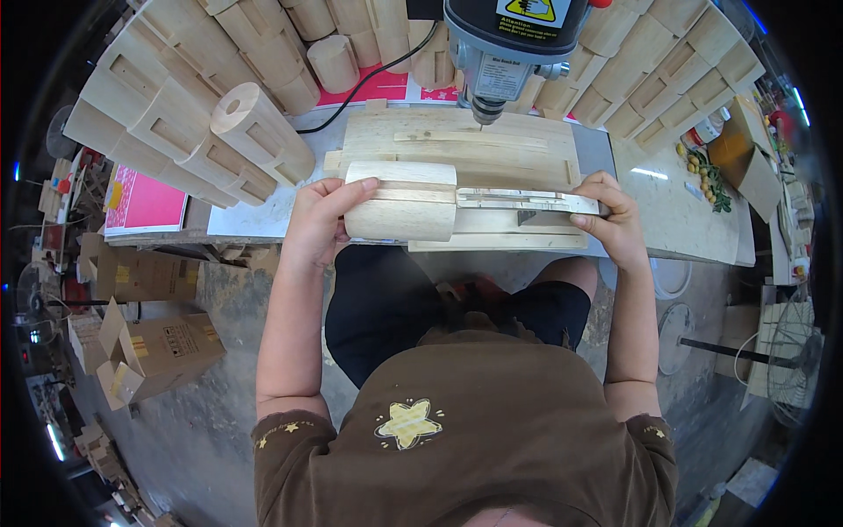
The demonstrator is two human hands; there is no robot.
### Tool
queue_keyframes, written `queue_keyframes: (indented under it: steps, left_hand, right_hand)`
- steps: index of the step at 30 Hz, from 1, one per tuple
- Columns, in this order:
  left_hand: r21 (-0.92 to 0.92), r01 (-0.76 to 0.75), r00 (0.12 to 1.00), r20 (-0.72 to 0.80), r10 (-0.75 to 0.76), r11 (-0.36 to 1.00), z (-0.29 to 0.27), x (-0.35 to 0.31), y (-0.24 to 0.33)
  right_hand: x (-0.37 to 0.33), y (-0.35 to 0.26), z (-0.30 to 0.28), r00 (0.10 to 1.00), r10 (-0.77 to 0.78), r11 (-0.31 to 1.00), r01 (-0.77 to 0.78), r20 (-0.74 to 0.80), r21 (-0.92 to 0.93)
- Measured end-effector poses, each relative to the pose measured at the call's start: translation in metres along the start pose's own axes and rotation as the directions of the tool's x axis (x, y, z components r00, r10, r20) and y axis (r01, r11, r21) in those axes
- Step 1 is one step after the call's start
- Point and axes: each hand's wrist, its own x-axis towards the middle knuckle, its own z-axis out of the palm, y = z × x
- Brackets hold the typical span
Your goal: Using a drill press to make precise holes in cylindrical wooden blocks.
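Note:
My left hand [321,209] is wrapped round the left end of a pale wooden cylinder [404,211], thumb on top. The cylinder lies sideways above a wooden jig board [492,145], and a flat strip runs along its upper face. In my right hand [616,215], a long narrow light-coloured bar [518,198] with dark markings is pinched at its right end between thumb and fingers. The bar's left end meets the cylinder's right end; whether it goes inside I cannot tell. A small dark metal piece [526,217] shows below the bar.
A bench drill press [505,66] stands behind the board, its chuck [487,110] above it. Wooden cylinders with cut recesses [263,132] are stacked at the left and right back [663,75]. A black cable [369,77] crosses the table. Cardboard boxes [167,347] and a fan [786,351] flank the bench.

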Motion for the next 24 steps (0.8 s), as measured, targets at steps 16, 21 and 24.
queue_keyframes:
  steps: [16,21,24]
  left_hand:
    - [-0.163,0.149,0.955,0.278,-0.099,0.975,0.040,0.013,-0.021]
    - [-0.074,0.072,0.971,0.234,-0.053,0.995,0.047,0.031,-0.033]
    - [-0.044,0.083,0.959,0.274,-0.068,0.996,0.049,0.049,-0.053]
  right_hand:
    - [0.012,0.010,0.025,0.998,0.063,0.998,-0.063,0.008,-0.013]
    - [0.020,0.021,0.027,1.000,-0.002,0.998,0.001,-0.011,-0.067]
    - [0.021,0.035,0.024,0.998,-0.051,0.979,0.042,-0.040,-0.201]
